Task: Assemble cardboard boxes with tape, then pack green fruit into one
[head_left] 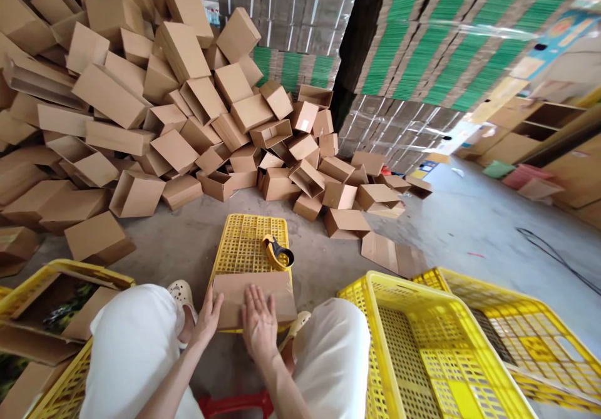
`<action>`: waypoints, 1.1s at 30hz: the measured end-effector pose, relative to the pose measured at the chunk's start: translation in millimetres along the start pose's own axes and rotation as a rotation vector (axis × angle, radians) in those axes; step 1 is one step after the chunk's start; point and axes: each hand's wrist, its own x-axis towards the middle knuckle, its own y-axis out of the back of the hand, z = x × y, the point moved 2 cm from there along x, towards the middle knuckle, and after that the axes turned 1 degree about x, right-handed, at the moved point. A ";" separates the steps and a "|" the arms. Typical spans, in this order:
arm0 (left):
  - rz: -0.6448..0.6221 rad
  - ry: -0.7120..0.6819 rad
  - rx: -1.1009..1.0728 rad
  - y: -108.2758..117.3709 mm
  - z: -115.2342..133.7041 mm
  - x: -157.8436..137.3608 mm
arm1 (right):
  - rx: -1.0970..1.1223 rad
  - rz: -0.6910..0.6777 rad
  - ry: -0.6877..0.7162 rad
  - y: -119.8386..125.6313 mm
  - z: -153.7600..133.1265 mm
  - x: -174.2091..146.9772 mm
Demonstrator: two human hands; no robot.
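A closed cardboard box (277, 287) lies across the near end of an upturned yellow crate (239, 237), between my knees. My right hand (260, 324) rests flat on the top of the box, fingers stretched out. Against the left end of the box is my left hand (208, 317), its fingers extended and not wrapped round anything. Just beyond the box, a yellow and black tape dispenser (277, 253) lies on the crate.
A large heap of cardboard boxes (188, 112) fills the floor ahead. Yellow crates (399, 344) stand at my right. An open carton (51, 309) with dark green contents sits in a crate at left. Behind rise tall stacks of flattened cardboard (446, 37). A black cable (554, 256) lies right.
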 end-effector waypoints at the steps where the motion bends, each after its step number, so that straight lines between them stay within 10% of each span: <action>1: 0.019 -0.011 0.003 -0.4 2.0 -1.1 | -0.040 0.014 -0.025 10.5 16.7 0.8; 6: 0.186 -0.156 0.105 3.8 14.4 -10.9 | -0.189 0.058 -0.007 41.0 68.0 -13.7; 14: 0.070 -0.533 0.322 -31.1 53.1 -29.1 | -0.035 -0.036 0.042 7.0 9.2 -34.5; 25: -0.030 -0.361 0.246 -9.9 55.1 -20.1 | -0.165 -0.017 -0.122 29.6 90.7 -0.3; 33: -0.034 -0.363 0.348 -34.4 89.3 -25.1 | -0.118 0.038 -0.047 0.8 52.1 -21.4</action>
